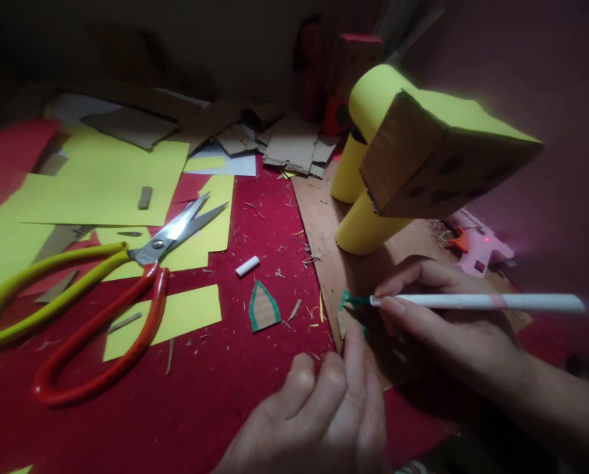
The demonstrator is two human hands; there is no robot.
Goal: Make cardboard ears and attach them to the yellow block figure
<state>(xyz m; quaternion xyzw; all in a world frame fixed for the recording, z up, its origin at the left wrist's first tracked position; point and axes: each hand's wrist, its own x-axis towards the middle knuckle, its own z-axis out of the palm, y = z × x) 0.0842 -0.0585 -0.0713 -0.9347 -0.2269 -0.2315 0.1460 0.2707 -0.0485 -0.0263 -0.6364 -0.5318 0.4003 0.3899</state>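
Note:
My right hand [447, 322] pinches a white felt-tip pen [472, 301] with a dark green tip. The tip touches the far edge of a small cardboard piece [346, 324], which has green along part of its border. My left hand [324, 408] has its fingers curled, and a fingertip presses that piece against a brown board [316, 230]. Left of the hands, a pointed cardboard cutout [264, 308] with a green outline lies on the red cloth [200, 408]. A short white cylinder, perhaps a cap [247, 266], lies just above it.
A yellow-and-cardboard box figure [412, 158] stands on yellow tubes behind my right hand. Beside it is a pink glue gun [482, 243] with a red light. Large scissors [158, 245] lie open on yellow paper [111, 178]. Cardboard scraps [294, 141] are piled at the back.

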